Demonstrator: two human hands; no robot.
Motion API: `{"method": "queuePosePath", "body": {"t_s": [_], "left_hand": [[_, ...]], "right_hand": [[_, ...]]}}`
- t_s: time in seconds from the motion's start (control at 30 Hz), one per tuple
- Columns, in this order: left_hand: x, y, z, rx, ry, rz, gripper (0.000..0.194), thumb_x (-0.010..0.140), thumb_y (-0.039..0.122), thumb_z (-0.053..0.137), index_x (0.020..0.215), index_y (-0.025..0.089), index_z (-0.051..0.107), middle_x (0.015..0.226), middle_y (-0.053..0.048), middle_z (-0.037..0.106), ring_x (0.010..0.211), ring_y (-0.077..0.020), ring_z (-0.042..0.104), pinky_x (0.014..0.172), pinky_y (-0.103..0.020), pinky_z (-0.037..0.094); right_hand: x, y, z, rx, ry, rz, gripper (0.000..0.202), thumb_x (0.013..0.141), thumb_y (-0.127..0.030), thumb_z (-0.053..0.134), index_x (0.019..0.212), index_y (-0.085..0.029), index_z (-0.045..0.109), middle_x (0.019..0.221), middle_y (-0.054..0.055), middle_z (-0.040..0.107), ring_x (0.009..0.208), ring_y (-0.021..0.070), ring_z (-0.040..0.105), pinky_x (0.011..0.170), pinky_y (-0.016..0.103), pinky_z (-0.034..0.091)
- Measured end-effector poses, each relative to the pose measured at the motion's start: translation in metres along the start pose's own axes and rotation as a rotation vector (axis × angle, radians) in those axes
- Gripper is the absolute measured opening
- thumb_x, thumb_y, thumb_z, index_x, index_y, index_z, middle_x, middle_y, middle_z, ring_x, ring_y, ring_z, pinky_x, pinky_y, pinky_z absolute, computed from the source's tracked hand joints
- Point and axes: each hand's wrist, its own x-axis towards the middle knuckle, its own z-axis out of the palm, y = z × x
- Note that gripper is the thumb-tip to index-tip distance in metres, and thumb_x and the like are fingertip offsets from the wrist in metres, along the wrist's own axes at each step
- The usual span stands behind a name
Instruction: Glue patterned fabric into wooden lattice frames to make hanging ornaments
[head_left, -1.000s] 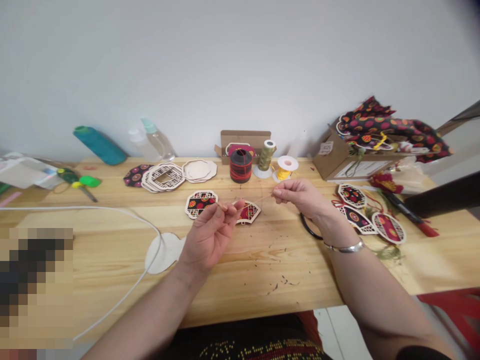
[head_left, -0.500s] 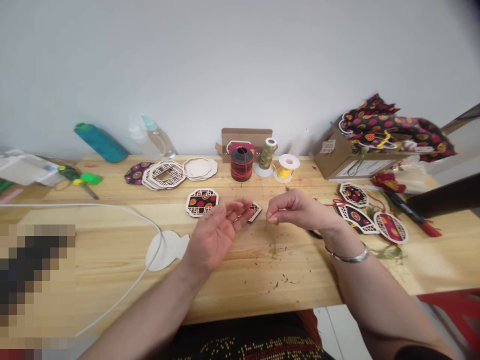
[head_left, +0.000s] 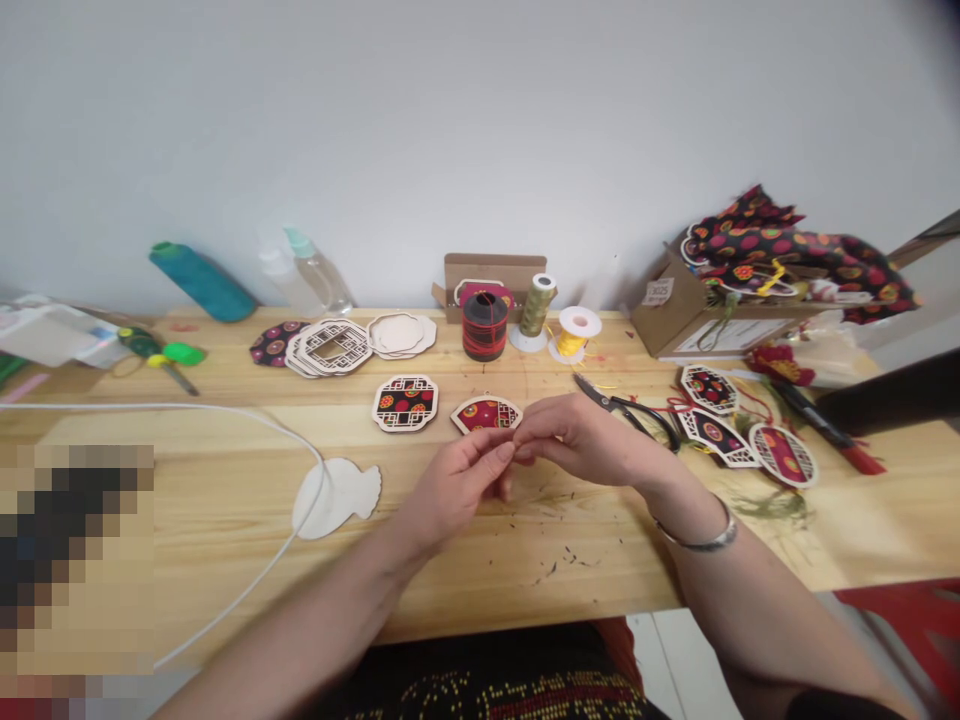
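Observation:
My left hand (head_left: pixel 461 485) is closed in a pinch, its thumb and fingertips meeting those of my right hand (head_left: pixel 574 440). My right hand is pinched too, wearing a silver bangle at the wrist. The small thing between the fingertips is hidden; half a second ago fine strands of thread hung from my right hand. Just behind the fingers lies a fan-shaped wooden frame piece (head_left: pixel 484 414) backed with patterned fabric. Left of it is an octagonal fabric-backed frame (head_left: pixel 405 404). Black-handled scissors (head_left: pixel 649 420) lie beyond my right hand.
Red cord (head_left: pixel 484 330), green thread (head_left: pixel 535 312) and yellow thread (head_left: pixel 574 335) spools stand at the back. Finished ornaments (head_left: pixel 716 438) lie right, before a cardboard box (head_left: pixel 667 310) of fabric. A white cable (head_left: pixel 247 410) crosses a pale gourd-like cutout (head_left: pixel 337 500) at left.
My left hand has turned from an open palm to a pinch and moved right. My right hand has shifted slightly left, so both meet. The fan-shaped piece and scissors are now uncovered.

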Motion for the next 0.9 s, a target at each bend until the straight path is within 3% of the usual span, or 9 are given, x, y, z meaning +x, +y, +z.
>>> {"method": "queuePosePath", "body": {"t_s": [0.1,0.27,0.6,0.9], "left_hand": [[0.0,0.0,-0.002,0.078,-0.005,-0.029,0.03,0.081,0.038,0.067,0.103,0.017,0.067,0.084,-0.004,0.067,0.057,-0.005,0.045,0.053,-0.02,0.037],[0.0,0.004,0.001,0.139,0.052,-0.059,0.031,0.077,0.038,0.07,0.1,0.018,0.068,0.08,-0.002,0.064,0.072,-0.01,0.054,0.054,-0.019,0.036],[0.002,0.005,0.005,0.07,0.133,-0.095,0.041,0.066,0.035,0.077,0.099,0.014,0.068,0.06,0.001,0.059,0.054,-0.0075,0.047,0.046,-0.019,0.027],[0.002,0.005,0.004,0.176,0.179,-0.085,0.022,0.069,0.031,0.072,0.082,0.014,0.071,0.057,0.001,0.059,0.043,-0.0039,0.037,0.043,-0.02,0.022]], "right_hand": [[0.0,0.0,-0.001,-0.038,-0.028,0.001,0.022,0.087,-0.006,0.053,0.072,-0.014,0.067,0.072,0.002,0.065,0.068,0.0106,0.057,0.068,0.024,0.044],[0.001,0.0,0.001,-0.07,-0.044,0.01,0.02,0.087,-0.006,0.053,0.077,-0.014,0.069,0.076,0.003,0.068,0.071,0.0115,0.058,0.069,0.025,0.043],[0.0,0.006,0.002,-0.154,-0.002,0.018,0.017,0.087,-0.01,0.055,0.083,-0.014,0.071,0.077,0.004,0.067,0.071,0.0124,0.059,0.067,0.025,0.043],[-0.003,0.012,-0.005,-0.121,0.042,0.032,0.017,0.089,-0.013,0.054,0.087,-0.014,0.071,0.081,0.006,0.068,0.075,0.0135,0.061,0.07,0.027,0.045]]}}
